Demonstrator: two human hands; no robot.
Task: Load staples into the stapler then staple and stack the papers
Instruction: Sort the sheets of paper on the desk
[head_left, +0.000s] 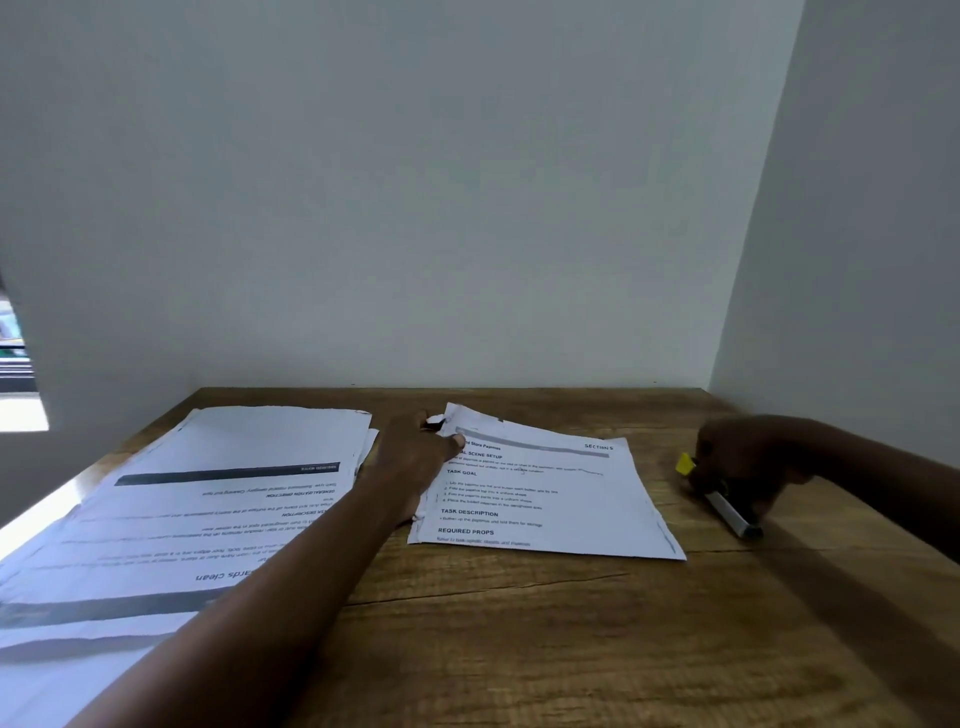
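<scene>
On the surface we see a stack of papers at the left and a single sheet set in the middle. Our left hand rests between them, touching the sheet set's far left corner. Well to the right, our right hand lies on the stapler, near the side wall.

The blurred right hand hides most of the stapler.
</scene>
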